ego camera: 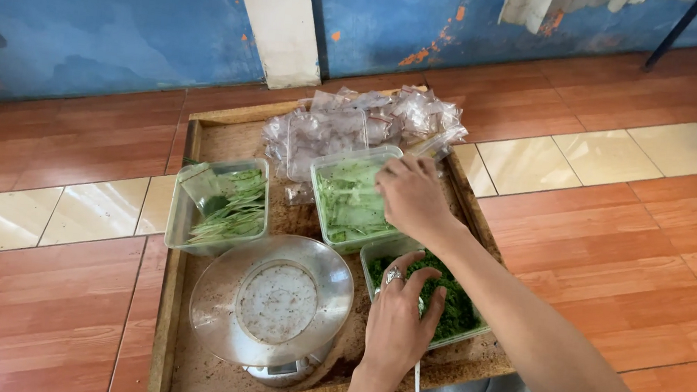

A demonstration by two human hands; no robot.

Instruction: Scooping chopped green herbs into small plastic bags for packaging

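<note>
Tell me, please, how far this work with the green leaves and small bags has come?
Done: three clear tubs on the wooden tray hold greens: strips, slices, chopped leaves.
In hand: the left hand reaches into the chopped leaves; the right hand is over the slices, holding something clear.
Left: the scale bowl holds no greens, and the plastic bags look unfilled.

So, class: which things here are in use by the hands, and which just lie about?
In use:
left hand in tub of chopped greens
right hand over tub of pale green strips

Lying about:
scale bowl
tub of leaf strips
plastic bags
wooden tray
</note>
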